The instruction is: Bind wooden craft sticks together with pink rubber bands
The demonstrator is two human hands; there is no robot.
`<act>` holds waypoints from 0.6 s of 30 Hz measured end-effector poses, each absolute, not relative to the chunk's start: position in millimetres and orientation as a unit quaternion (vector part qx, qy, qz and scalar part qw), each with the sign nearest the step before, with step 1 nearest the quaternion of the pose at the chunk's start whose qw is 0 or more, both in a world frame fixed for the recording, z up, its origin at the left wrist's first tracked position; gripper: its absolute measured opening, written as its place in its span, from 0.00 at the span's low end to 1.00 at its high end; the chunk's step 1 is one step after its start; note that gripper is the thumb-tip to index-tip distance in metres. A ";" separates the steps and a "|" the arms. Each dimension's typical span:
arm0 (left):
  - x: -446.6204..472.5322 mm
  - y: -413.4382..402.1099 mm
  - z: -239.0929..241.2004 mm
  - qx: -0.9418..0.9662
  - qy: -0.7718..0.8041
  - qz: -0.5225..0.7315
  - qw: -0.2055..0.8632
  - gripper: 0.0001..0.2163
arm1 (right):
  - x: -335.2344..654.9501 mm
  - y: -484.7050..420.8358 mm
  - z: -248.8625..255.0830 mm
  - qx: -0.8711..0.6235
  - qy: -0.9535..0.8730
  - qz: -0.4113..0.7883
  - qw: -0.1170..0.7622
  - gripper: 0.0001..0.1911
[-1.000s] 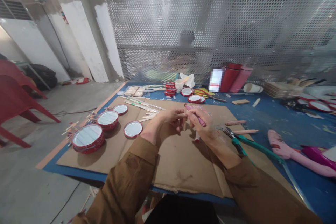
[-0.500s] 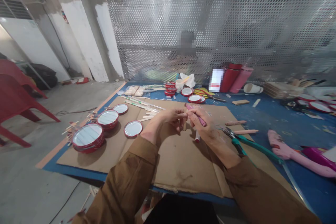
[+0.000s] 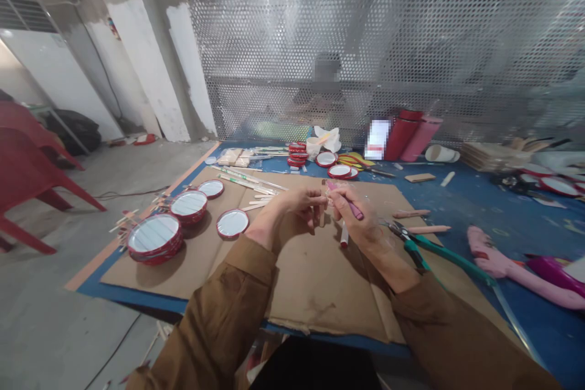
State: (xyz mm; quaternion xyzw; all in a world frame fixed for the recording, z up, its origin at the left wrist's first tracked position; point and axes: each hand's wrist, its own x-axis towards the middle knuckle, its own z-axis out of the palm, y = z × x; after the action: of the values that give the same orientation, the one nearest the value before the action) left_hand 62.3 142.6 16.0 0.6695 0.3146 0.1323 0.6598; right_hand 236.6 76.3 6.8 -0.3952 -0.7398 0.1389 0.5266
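Observation:
My left hand (image 3: 296, 208) is closed, pinching a short wooden stick (image 3: 322, 212) held upright over the cardboard sheet (image 3: 301, 274). My right hand (image 3: 355, 214) is closed round a pink pen-like tool (image 3: 347, 202), its tip at the top of the stick. A white stick with a red end (image 3: 343, 236) pokes out below my right hand. Both hands meet at the middle of the sheet.
Red-rimmed round mirrors (image 3: 153, 237) lie on the left, with more mirrors (image 3: 326, 159) at the back. Loose wooden sticks (image 3: 249, 184) lie behind my left hand. Green-handled pliers (image 3: 411, 242) and pink glue guns (image 3: 507, 265) rest to the right. A perforated metal screen (image 3: 388, 55) stands behind.
Hands stay together at the stick; my right hand with the pink tool has shifted very slightly. The view moved a little.

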 end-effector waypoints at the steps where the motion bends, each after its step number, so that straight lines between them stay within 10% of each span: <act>1: 62.2 142.6 16.1 0.669 0.310 0.132 0.662 0.17 | 236.4 76.5 6.7 -0.394 -0.741 0.139 0.527 0.14; 18: 62.1 144.0 12.0 0.675 0.298 0.145 0.659 0.15 | 235.5 75.1 9.5 -0.398 -0.753 0.138 0.506 0.15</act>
State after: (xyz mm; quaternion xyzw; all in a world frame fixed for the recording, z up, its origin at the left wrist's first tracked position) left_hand 62.1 144.0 12.0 0.6754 0.2978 0.1452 0.6588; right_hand 235.5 75.1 9.5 -0.3976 -0.7528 0.1381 0.5062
